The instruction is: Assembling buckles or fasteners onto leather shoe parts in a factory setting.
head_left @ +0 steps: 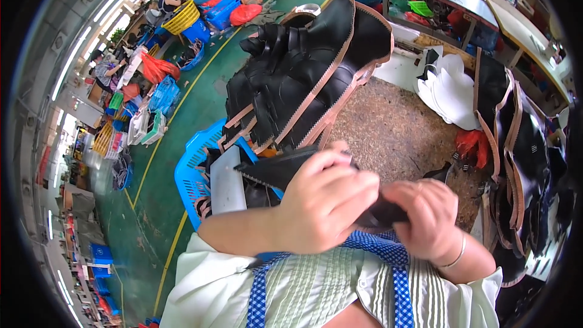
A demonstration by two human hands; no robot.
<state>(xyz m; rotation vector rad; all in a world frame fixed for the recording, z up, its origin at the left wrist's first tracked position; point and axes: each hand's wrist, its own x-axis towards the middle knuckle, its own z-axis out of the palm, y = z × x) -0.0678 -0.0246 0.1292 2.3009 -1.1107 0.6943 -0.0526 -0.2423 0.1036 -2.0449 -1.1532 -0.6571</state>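
Observation:
My left hand and my right hand are close together in front of my chest. Both are closed on a black leather piece with a serrated edge. One pointed end sticks out left of my left hand, and a dark folded part shows between the hands. My fingers hide much of it, and the right hand is slightly blurred. Beyond them, a pile of black leather boot uppers with brown, zigzag-cut edges lies at the far left of the worktable.
A blue plastic basket with scraps stands left, with a pale grey board on it. White cut pieces, a red bag and more black leather parts lie right. Other people sit among crates at far left.

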